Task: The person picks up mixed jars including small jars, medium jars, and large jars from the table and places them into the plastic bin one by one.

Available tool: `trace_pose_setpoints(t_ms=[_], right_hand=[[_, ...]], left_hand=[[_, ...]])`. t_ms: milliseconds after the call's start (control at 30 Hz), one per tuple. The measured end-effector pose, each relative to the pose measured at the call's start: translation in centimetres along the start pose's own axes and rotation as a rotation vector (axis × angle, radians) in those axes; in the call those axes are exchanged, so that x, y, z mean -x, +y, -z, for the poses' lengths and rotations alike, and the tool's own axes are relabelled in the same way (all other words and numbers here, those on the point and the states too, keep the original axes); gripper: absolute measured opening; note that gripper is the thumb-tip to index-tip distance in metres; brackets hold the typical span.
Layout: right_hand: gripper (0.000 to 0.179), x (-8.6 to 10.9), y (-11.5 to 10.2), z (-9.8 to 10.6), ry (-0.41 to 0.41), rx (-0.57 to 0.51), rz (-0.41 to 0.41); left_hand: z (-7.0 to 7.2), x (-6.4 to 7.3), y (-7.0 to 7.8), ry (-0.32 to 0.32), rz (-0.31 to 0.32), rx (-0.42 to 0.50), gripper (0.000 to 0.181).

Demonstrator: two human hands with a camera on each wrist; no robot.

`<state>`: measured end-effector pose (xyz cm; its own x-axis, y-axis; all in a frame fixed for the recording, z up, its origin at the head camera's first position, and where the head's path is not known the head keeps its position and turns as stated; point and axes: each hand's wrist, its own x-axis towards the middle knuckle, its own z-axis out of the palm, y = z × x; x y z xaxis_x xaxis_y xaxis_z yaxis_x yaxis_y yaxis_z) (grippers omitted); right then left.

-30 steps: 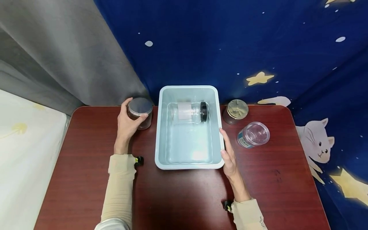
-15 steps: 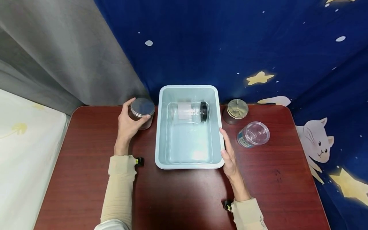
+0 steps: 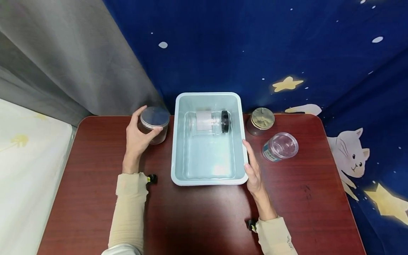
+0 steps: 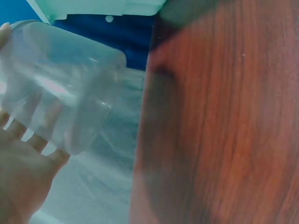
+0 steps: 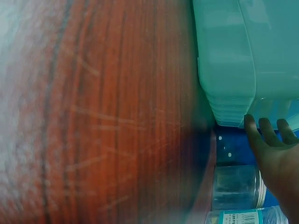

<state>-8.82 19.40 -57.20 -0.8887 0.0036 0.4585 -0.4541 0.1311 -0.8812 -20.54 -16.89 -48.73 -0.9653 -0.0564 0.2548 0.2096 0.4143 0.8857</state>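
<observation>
My left hand [image 3: 136, 140] grips a clear jar [image 4: 65, 84] with a grey lid [image 3: 155, 116], its thumb and fingers spread round the lid's edge. The jar is at the table's back edge, left of a pale blue tub [image 3: 208, 182]. In the left wrist view several fingers show through its clear wall. On the other side, my right hand [image 3: 253, 173] touches the tub's right rim with its fingers fairly straight, and in the right wrist view fingertips [image 5: 250, 122] meet the outer wall. Inside the tub lies a clear jar [image 3: 204, 121] on its side, its black lid to the right.
Right of the tub stands a jar [image 3: 259, 122] with a gold lid, near the back edge. A clear jar [image 3: 280, 147] with a blue-green label is in front of it. Curtains [image 3: 204, 46] hang behind the brown table [image 3: 197, 219].
My left hand and the lidded jar shift slightly right, then back left, the jar looking a little larger now. My right hand stays at the tub's rim. The head view tilts slightly.
</observation>
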Motion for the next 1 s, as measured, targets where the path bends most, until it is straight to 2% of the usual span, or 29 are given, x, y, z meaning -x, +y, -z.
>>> trace_pose_setpoints(t_ms=[233,633,867,1000], right_hand=[[0.061,0.2,0.0,0.2,0.008,0.002,0.006],[0.063,0.2,-0.1,0.5,0.018,-0.031,-0.013],[0.062,0.1,-0.2,0.1,0.009,-0.043,-0.015],[0.062,0.1,-0.2,-0.1,0.003,-0.045,-0.011]], left_hand=[[0.2,-0.1,0.6,0.024,-0.045,0.025,0.07],[-0.4,-0.2,1.5,0.033,-0.1,0.12,0.073],[0.4,0.4,2.7,0.028,-0.09,-0.02,0.073],[0.7,0.5,3.3,0.043,-0.104,-0.046,0.075]])
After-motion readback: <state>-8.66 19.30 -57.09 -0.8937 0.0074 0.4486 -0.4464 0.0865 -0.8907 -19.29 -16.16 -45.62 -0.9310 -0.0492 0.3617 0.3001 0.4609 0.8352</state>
